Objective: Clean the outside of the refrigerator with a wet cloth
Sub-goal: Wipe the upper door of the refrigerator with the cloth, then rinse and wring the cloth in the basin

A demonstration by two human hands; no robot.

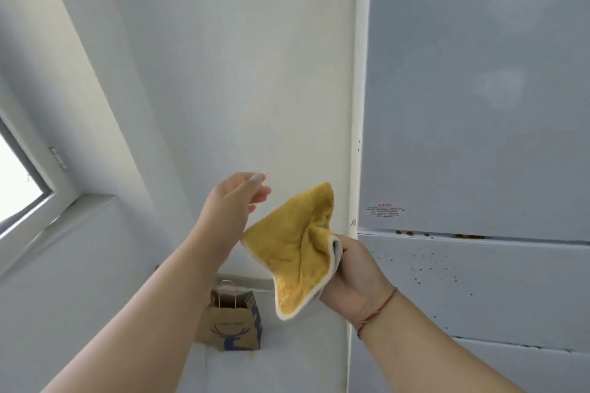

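Cloth (297, 246), yellow with a pale trim, hangs in mid-air just left of the refrigerator (479, 105), bunched at its three o'clock edge where the right hand (352, 277) clenches it, fingers curled round the gathered fabric; the rest fans out toward nine and six o'clock, one corner pointing up toward twelve. The left hand (234, 201) sits at the cloth's ten o'clock, its grip released, fingers loosely extended and holding nothing, the wrist just at the cloth's left corner; whether skin meets fabric there cannot be told. A thin red string bracelet (378, 309) circles the right wrist. The refrigerator fills the three o'clock side of the view: a smooth grey upper door with a small red-lettered label (384, 210) near its lower left corner, and below the seam a lower door (479, 281) speckled with small dark spots, with orange-brown flecks along the seam itself. At six o'clock, on the floor against the white wall (239, 73), stands a brown paper bag (231, 322) with twisted handles and a blue deer print. A window frame (48, 195) slants across nine o'clock.
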